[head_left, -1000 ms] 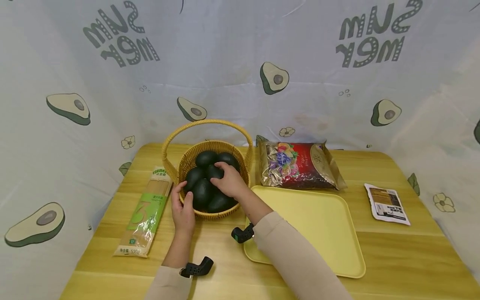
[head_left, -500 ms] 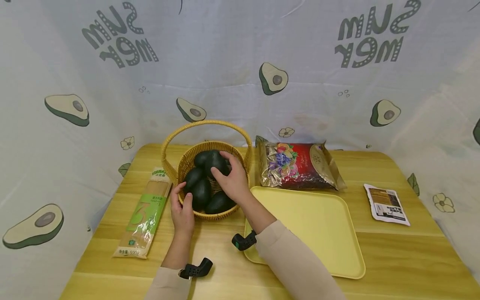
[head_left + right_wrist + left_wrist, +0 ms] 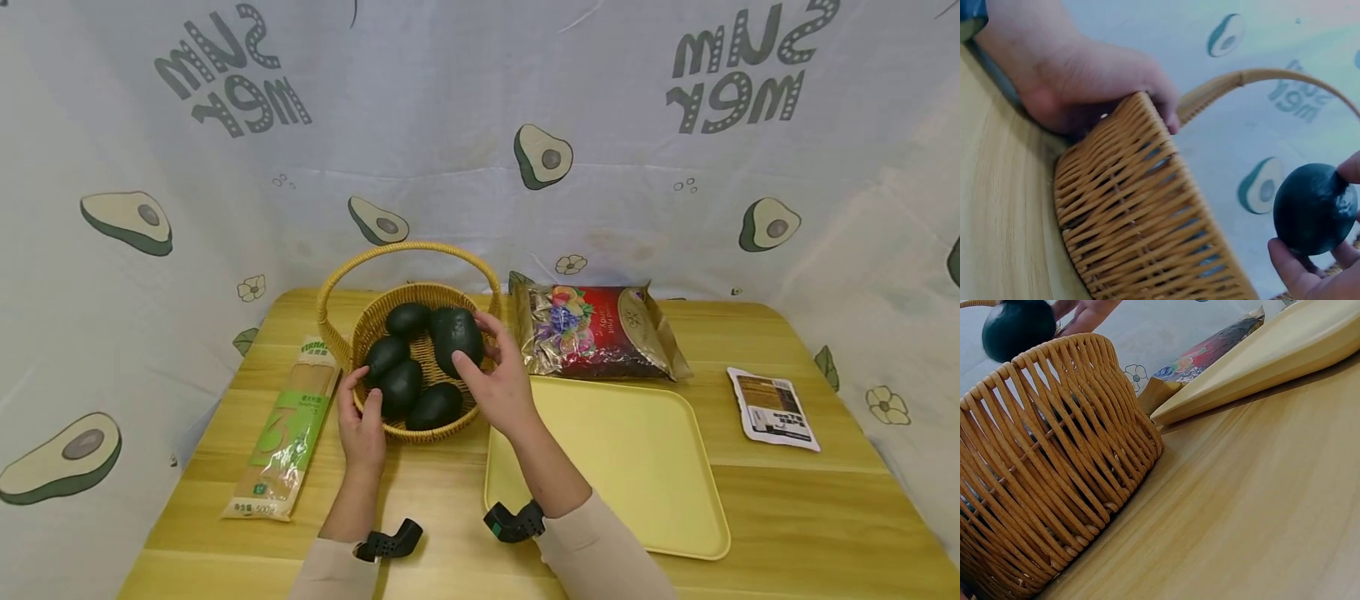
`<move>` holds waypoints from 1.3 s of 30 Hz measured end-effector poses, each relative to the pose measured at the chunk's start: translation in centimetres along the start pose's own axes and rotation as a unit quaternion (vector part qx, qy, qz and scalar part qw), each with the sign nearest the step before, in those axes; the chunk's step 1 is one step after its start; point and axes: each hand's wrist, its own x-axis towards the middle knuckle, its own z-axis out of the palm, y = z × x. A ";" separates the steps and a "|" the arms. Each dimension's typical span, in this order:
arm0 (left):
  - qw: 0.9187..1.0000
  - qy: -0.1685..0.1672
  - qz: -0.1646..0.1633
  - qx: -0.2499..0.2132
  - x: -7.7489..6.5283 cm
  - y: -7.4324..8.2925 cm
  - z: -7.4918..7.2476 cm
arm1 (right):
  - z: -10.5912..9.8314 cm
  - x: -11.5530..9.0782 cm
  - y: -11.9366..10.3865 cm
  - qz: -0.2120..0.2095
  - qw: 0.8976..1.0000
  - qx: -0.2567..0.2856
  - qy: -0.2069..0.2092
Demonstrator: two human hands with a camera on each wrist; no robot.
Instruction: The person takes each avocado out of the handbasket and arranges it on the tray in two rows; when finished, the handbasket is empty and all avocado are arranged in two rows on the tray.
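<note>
A dark green avocado point(image 3: 456, 340) is held in my right hand point(image 3: 504, 387), between thumb and fingers, at the right side of the wicker basket point(image 3: 420, 434). In the right wrist view this avocado point(image 3: 1310, 209) shows above the rim level. Several more avocados, one of them at the front point(image 3: 435, 407), lie inside the basket. My left hand point(image 3: 363, 437) grips the basket's left front rim; the right wrist view shows its fingers point(image 3: 1163, 103) bent over the edge. The basket's tall handle point(image 3: 408, 247) arches over the back.
A yellow tray point(image 3: 615, 467) lies right of the basket, with a red and gold candy bag point(image 3: 600, 331) behind it. Left of the basket lies a pack of pasta point(image 3: 288, 433). A small white-edged pouch point(image 3: 774, 408) lies at the far right of the wooden table point(image 3: 840, 500).
My right hand has taken the avocado from the pile, lifted it and shifted it rightward. The woven bottom of the basket shows where it lay. My left hand has stayed at the rim.
</note>
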 end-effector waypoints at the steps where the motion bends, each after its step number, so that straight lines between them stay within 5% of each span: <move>1: 1.000 0.001 0.000 0.001 0.0 0.0 0.0 | -0.3 -0.3 -0.1 0.003 1.000 0.001 0.003; 10: 1.000 0.004 -0.002 0.004 -0.1 0.0 -0.1 | -3.5 -2.3 -0.1 0.025 1.000 0.004 0.006; 23: 1.000 0.004 0.007 0.005 0.0 -0.2 0.0 | -7.1 -2.0 -0.1 0.056 0.998 -0.040 0.003; 39: 1.000 0.007 0.000 0.015 0.0 -0.1 0.0 | -8.2 -0.7 4.5 0.171 0.979 -0.095 -0.047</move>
